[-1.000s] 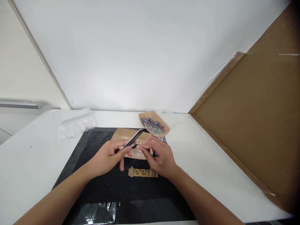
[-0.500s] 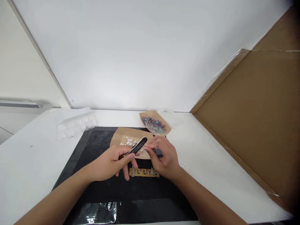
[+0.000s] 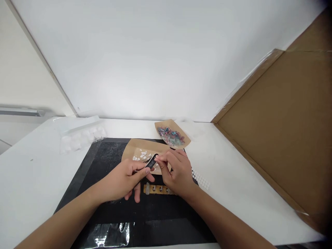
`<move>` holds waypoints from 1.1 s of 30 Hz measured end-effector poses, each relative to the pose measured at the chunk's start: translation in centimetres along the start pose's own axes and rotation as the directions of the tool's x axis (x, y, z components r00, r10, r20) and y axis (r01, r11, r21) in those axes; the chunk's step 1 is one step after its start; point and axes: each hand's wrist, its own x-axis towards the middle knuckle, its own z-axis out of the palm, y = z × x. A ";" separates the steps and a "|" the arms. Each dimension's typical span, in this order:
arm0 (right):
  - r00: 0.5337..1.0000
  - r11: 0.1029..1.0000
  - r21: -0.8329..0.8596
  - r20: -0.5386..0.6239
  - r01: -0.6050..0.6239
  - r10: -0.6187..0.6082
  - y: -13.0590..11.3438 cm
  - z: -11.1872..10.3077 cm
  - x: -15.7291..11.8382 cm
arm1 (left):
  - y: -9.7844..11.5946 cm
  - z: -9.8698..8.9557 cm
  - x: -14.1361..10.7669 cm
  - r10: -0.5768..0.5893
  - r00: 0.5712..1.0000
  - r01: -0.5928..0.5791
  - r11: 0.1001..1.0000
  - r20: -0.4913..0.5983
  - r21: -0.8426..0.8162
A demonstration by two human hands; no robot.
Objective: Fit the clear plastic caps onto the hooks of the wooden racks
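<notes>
A dark nail file (image 3: 151,162) with a pale edge slants upward from my left hand (image 3: 131,176), pinched between thumb and fingers. My right hand (image 3: 176,169) is closed in a pinch at the file's far end; whatever its fingertips hold is too small to make out. Beneath both hands lies a brown paper tray (image 3: 131,147) with small white pieces (image 3: 144,154) in it. Closer to me, a yellowish strip (image 3: 157,189) with metal studs and clear nail tips rests on a black mat (image 3: 116,212), its right end hidden by my right hand.
A second paper tray (image 3: 185,138) with colored nail tips (image 3: 171,136) stands behind. At the back left lies a clear bag (image 3: 80,138) of white things. White adhesive dots (image 3: 201,180) are right of the mat. A cardboard panel (image 3: 280,131) borders the right side.
My right hand has moved slightly left along the file, and its fingertips now cover the far end. The white dots show more fully. The view has shifted a little.
</notes>
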 end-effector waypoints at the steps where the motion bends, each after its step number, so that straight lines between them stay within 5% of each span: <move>1: 1.000 1.000 -0.012 0.004 0.010 -0.010 -0.1 0.0 0.0 | 0.0 0.0 0.0 -0.011 1.000 0.011 1.000 -0.003 -0.014; 11: 0.999 0.994 -0.100 0.001 0.034 -0.035 0.1 0.4 0.2 | -0.5 0.3 0.1 -0.052 0.997 0.047 0.995 -0.051 -0.083; 15: 0.991 0.994 -0.043 0.097 0.097 -0.093 0.1 0.3 0.3 | -0.5 0.3 0.1 -0.052 0.998 0.049 0.995 -0.039 -0.083; 20: 0.998 0.995 -0.082 0.019 0.055 -0.054 0.1 0.1 0.3 | -0.3 0.3 0.1 -0.030 0.998 0.026 0.998 -0.054 -0.061; 24: 0.982 0.991 -0.018 0.139 0.134 -0.130 0.0 0.3 0.3 | -0.3 0.2 0.1 -0.027 0.997 0.025 0.999 -0.073 -0.026; 28: 0.994 0.988 -0.112 0.036 0.110 -0.107 0.0 0.4 0.5 | -0.3 0.0 0.2 0.006 0.997 -0.010 0.999 -0.074 -0.049; 33: 0.983 0.985 -0.092 0.119 0.149 -0.137 0.1 0.3 0.5 | -0.3 -0.1 0.3 -0.001 0.998 -0.002 0.999 -0.061 -0.051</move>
